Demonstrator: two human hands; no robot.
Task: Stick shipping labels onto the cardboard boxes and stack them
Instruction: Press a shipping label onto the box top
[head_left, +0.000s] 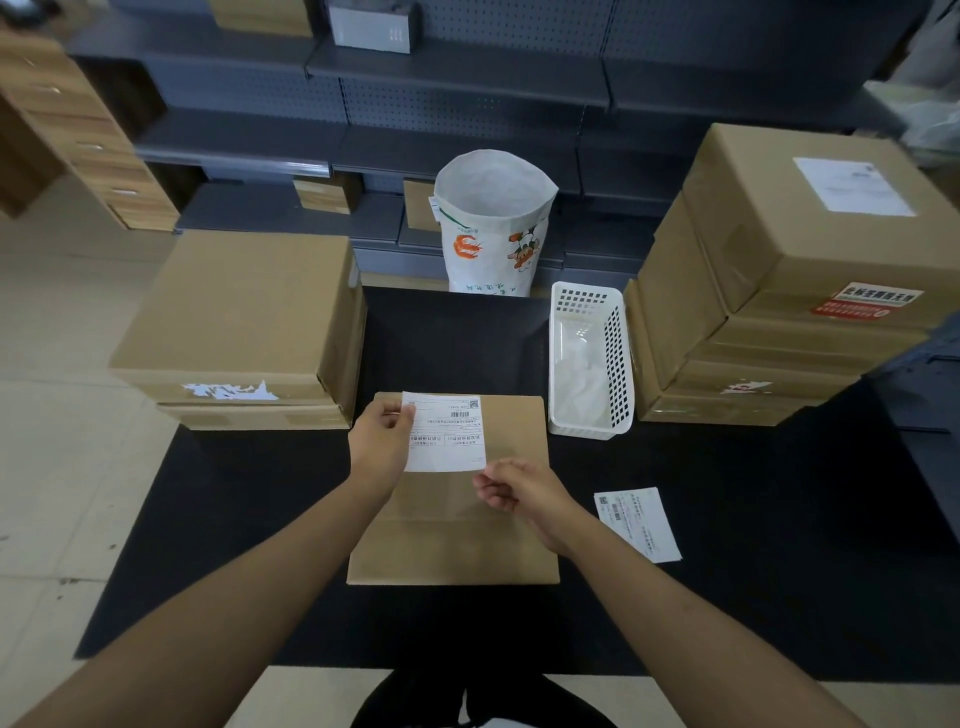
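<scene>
In the head view, a flat cardboard box (457, 525) lies on the black table mat (260, 545) straight in front of the person, and everything else is placed here relative to that box. Above the box's far half, a white shipping label (445, 434) with a barcode and a QR code is held up between both hands. The left hand (382, 441) pinches the label's left edge near the top corner, thumb and fingers curled onto the paper. The right hand (519, 491) pinches the label's lower right corner with its fingertips, the other fingers loosely bent. Whether the label already touches the box cannot be told. Right of the box, apart from it, a second printed label sheet (638, 524) lies flat on the mat. Beyond the box's far right corner stands a white perforated plastic basket (618, 358) with white paper scraps inside. Further right of the basket rises a stack of cardboard boxes (779, 291), the top one carrying a white label. Left of and beyond the box sits a shorter stack of two large boxes (244, 317). Behind the table, past the box's far edge, a white woven sack (493, 223) printed with orange shrimp stands open before grey shelving (467, 104)
</scene>
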